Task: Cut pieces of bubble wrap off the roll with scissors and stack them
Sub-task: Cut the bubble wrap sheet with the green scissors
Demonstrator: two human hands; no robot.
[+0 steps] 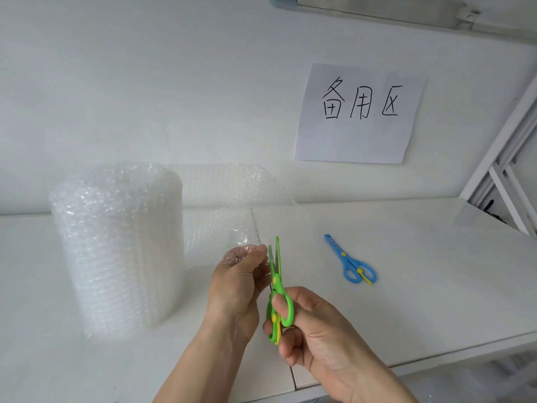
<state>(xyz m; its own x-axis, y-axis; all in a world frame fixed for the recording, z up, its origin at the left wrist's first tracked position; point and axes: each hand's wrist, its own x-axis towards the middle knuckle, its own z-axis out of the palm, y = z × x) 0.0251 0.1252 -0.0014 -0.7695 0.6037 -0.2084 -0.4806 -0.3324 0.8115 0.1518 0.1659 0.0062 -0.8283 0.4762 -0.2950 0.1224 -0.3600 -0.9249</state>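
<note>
While the bubble wrap sheet (232,225) was pinched by the left hand (236,282) | green scissors (277,289) were gripped by the right hand (315,330), blades parted | roll (116,245) stood on table (421,257) | next: cut to be continued upward.

Single head view, forward and down over the white table (406,257) (hands close)

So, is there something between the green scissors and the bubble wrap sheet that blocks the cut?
Nothing visible does. The green scissors, held in the right hand, have their blades at the lower edge of the bubble wrap sheet, which the left hand pinches. The blue scissors lie to the right on the table.
</note>
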